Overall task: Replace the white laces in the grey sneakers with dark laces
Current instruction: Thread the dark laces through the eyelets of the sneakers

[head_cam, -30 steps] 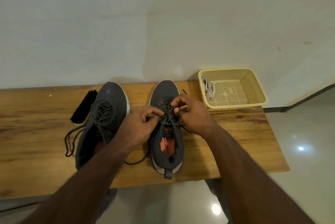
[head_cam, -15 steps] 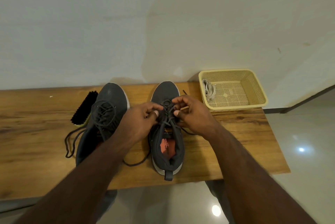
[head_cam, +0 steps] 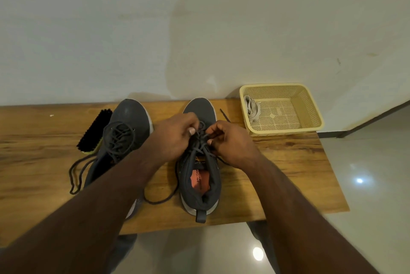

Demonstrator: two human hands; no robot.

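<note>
Head camera, looking forward and down at a wooden table that crosses the middle of the frame against a pale wall.

Two grey sneakers stand side by side, toes towards the wall. The right sneaker sits at the centre of the frame, its heel near the table's front edge and an orange insole showing inside. Both hands meet over its lacing, just above the frame's centre. The left hand has its fingers curled, pinching the dark lace at the upper eyelets; the right hand does the same from the other side, thumb and fingers closed on the lace. The pinched lace lies directly between the two hands. One loose end loops down onto the table left of the shoe; another tip pokes out right of the toe.

The left sneaker, left of centre, is already threaded with dark lace, its ends trailing towards the left.

A black-bristled brush lies touching that shoe's left side.

At the upper right of the table, a cream plastic basket holds bundled white laces at its left end.
</note>
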